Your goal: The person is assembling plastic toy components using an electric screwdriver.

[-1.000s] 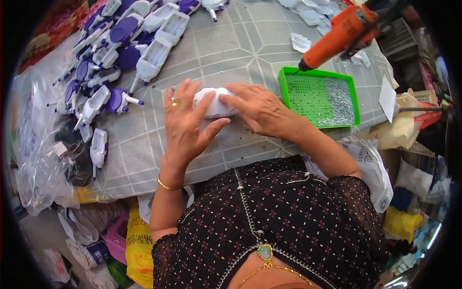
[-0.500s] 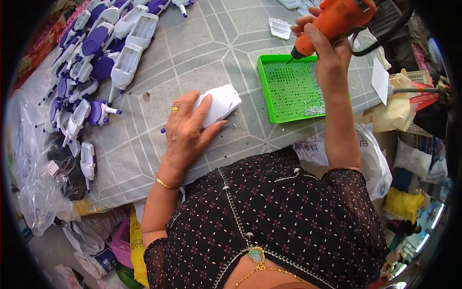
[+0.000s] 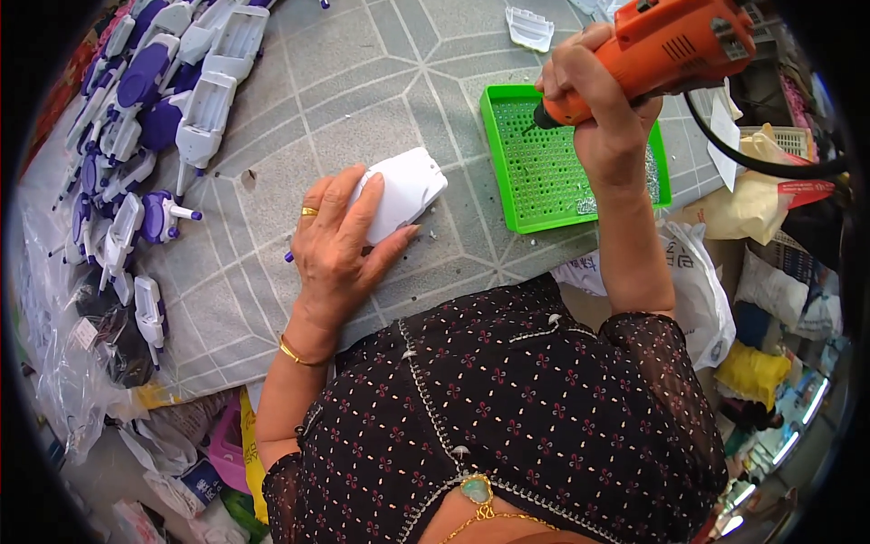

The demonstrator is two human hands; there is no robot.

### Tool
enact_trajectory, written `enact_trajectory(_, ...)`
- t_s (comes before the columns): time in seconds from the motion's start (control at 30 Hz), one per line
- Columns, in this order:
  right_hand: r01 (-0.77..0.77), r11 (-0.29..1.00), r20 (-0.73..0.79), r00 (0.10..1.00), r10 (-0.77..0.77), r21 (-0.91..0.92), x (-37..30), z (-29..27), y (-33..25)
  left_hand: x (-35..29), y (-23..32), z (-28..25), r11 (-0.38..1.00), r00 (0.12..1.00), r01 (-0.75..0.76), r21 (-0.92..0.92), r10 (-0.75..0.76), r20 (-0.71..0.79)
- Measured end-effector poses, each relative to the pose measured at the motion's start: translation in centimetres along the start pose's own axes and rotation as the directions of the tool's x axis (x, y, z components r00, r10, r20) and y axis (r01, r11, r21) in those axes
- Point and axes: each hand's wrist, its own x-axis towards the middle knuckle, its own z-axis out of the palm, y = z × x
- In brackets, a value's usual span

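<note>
Under my left hand lies a white plastic housing, flat on the cloth, its end toward the middle of the table. My fingers and thumb hold it from both sides, and a small purple tip pokes out beside my palm. My right hand grips an orange electric screwdriver with a black cord. Its bit points down over the left part of a green tray, whose perforated plate carries many small screws. Whether a screw sits on the bit is too small to tell.
Several white-and-purple plastic assemblies are piled at the left. A loose white battery-cover-like piece lies beyond the tray. Clear plastic bags hang over the left edge. The black cord runs off to the right, past a white card.
My right hand and the screwdriver have come lower over the tray, with the tool tilted flatter and its bit further left. My left hand still holds the housing.
</note>
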Motion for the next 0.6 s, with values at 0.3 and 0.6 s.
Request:
enact_trajectory(0.3,-0.117,0.993,0.061,0.991,0.116,0.016,1.0,1.2,-3.4,-0.1,-0.3,0.1,0.998,0.999,0.024,-0.054,-0.026,-0.021)
enact_trajectory(0.6,-0.156,0.986,0.185,0.972,0.143,0.056,2.0,0.6,-4.8,-0.2,-0.3,0.0,0.996,0.998,0.054,-0.074,-0.056,-0.02)
